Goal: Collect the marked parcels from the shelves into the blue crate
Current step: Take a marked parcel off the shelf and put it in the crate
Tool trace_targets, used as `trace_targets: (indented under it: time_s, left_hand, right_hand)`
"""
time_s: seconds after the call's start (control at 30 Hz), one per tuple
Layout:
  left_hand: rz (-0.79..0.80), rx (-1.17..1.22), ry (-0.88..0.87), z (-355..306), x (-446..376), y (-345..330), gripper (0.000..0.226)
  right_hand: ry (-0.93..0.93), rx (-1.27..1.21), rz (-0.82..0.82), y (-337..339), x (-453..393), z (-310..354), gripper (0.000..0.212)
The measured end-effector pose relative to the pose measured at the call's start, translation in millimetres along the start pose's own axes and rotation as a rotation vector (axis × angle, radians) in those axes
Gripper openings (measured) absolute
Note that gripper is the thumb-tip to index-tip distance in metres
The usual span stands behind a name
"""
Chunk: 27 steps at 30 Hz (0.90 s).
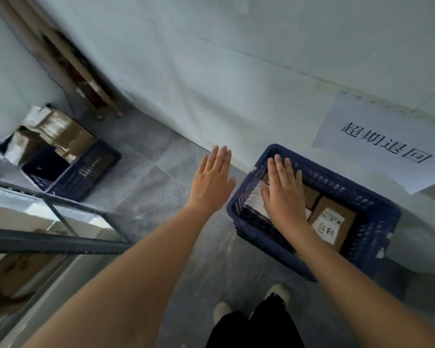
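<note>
Both arms reach forward and down over the grey floor (161, 156). The right hand (283, 190) hovers flat over the blue crate (377, 209), fingers straight and together, holding nothing; whether it touches the parcels beneath cannot be told. The left hand (212, 180) is also spread flat and empty, above bare floor just beside the crate's left edge. The crate stands on the floor against the pale wall (236, 59), below a white paper sign (387, 144) with printed characters stuck to that wall. Inside the crate, near its right end, lies a brown cardboard parcel (347, 214) bearing a white label (329, 226) with dark characters; another brown parcel (310, 195) sits beside it toward the wall, and a white parcel (255, 199) fills the left end, partly hidden by the hand. Well apart, at the floor's left edge, a second blue crate (86, 177) holds blurred brown boxes (60, 133). A dark metal shelf frame (48, 243) crosses the lower left, with blurred cartons on it. The person's light shoes (221, 311) show at the bottom edge.
</note>
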<state>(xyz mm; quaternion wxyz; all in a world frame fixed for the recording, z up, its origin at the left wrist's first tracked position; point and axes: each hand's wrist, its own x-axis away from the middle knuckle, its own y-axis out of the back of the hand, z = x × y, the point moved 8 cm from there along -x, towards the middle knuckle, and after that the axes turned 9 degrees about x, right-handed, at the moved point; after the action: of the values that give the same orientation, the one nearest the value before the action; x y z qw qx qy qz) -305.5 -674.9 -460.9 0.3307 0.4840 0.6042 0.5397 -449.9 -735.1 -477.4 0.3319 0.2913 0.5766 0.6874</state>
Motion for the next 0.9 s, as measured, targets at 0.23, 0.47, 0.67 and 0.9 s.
trace_targets:
  time_s: [0.23, 0.47, 0.67, 0.9]
  left_hand:
    - [-0.184, -0.141, 0.174, 153, 106, 161, 0.068]
    - [-0.295, -0.250, 0.512, 296, 211, 274, 0.068]
    - [-0.316, -0.411, 0.701, 360, 312, 331, 0.064]
    - [-0.428, -0.488, 1.035, 377, 465, 367, 0.061]
  right_hand:
    - [0.278, -0.073, -0.084, 70, -25, 208, 0.059]
    - [0.652, -0.168, -0.142, 122, -19, 407, 0.063]
    - [1.011, -0.147, -0.217, 160, -2, 550, 0.065]
    - [1.417, -0.101, -0.364, 197, 89, 681, 0.063]
